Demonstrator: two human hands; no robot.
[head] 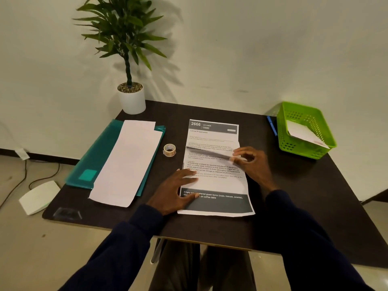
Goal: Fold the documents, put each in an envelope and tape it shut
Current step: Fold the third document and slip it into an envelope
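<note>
Right, the dark surface fills the middle of the view, with a pale wall behind it. At the back left corner stands a leafy green plant in a white pot. On the left side lies a teal folder, and long white sheets lie on top of it, reaching past its near edge. In the centre, straight in front of the person, the printed document lies face up, dark bands at its top and bottom and a crease running across its upper half. At the far right a green basket sits by the edge, and a white envelope leans tilted inside it.

Now the hands, both in dark sleeves. The left hand lies flat, fingers straight and spread, pressing the document's lower left edge down. The right hand is at the document's right edge, just at the crease, fingers curled; it is blurred, so I cannot tell whether it pinches the paper or only presses it.

A tape roll stands between the folder and the document, touching neither. A blue pen lies just beside the basket's left wall.
</note>
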